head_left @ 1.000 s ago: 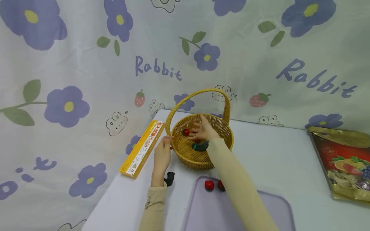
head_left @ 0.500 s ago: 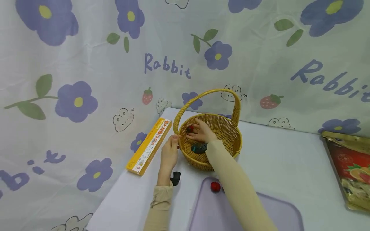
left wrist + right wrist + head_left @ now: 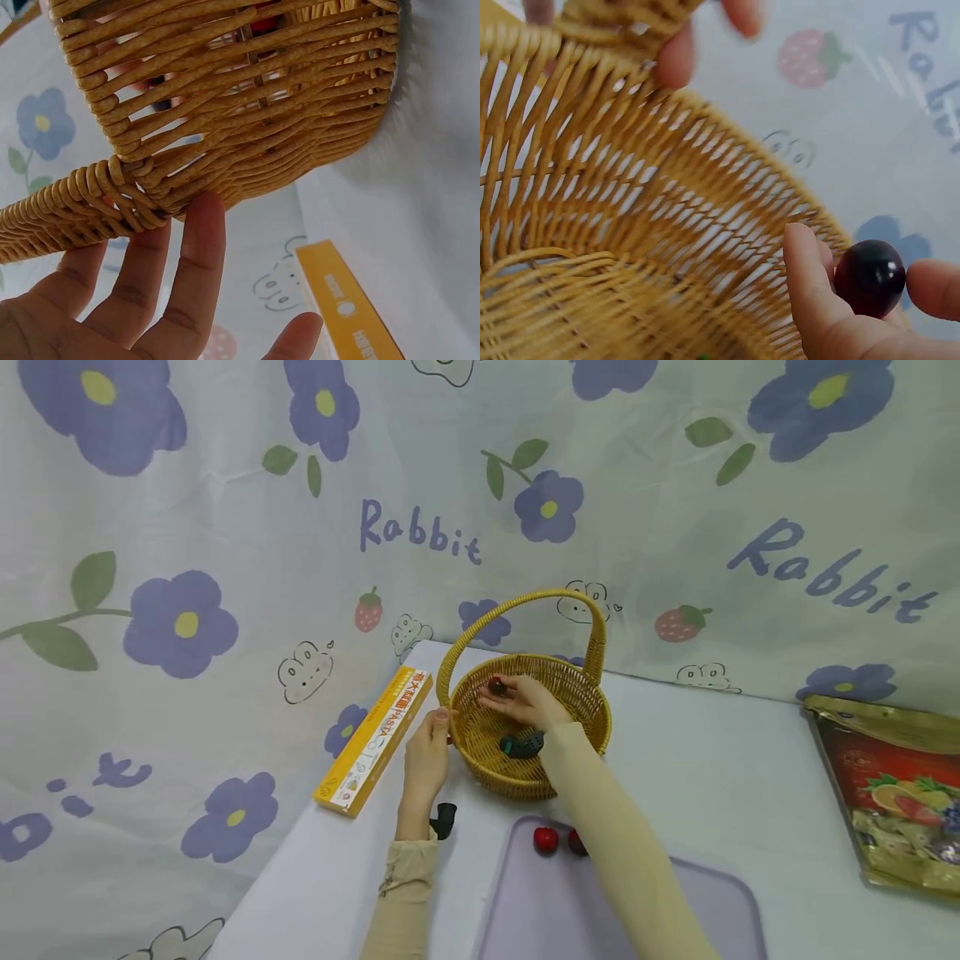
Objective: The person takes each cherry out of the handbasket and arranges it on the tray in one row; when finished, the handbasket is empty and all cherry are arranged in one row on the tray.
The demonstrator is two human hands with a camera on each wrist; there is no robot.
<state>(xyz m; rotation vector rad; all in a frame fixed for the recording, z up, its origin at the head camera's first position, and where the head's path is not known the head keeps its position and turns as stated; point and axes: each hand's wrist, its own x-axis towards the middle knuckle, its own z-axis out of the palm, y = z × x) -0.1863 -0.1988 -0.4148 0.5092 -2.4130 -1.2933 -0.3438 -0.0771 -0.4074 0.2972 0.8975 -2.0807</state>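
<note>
My right hand [image 3: 521,700] is inside the golden wicker basket [image 3: 517,787] and pinches a small, round, dark red fruit [image 3: 870,279] between thumb and fingers. In the right wrist view, the glossy fruit overlaps the basket's rim. My left hand [image 3: 427,756] holds the basket's left rim where the arched handle [image 3: 536,596] joins it. Close up in the left wrist view, fingers [image 3: 201,232] lie against the weave and under the handle's base. Something red [image 3: 266,21] shows through the basket wall there.
A lilac tray [image 3: 600,910] lies in front of the basket, with a red fruit [image 3: 546,840] and a darker one [image 3: 576,842] near its back edge. A yellow pasta box [image 3: 372,743] is to the left. At far right lies a red and gold bag [image 3: 892,785].
My right hand has closed its fingers on the dark red fruit and lifted it from the basket's left side. The left hand stays at the rim. The head view shifted slightly.
</note>
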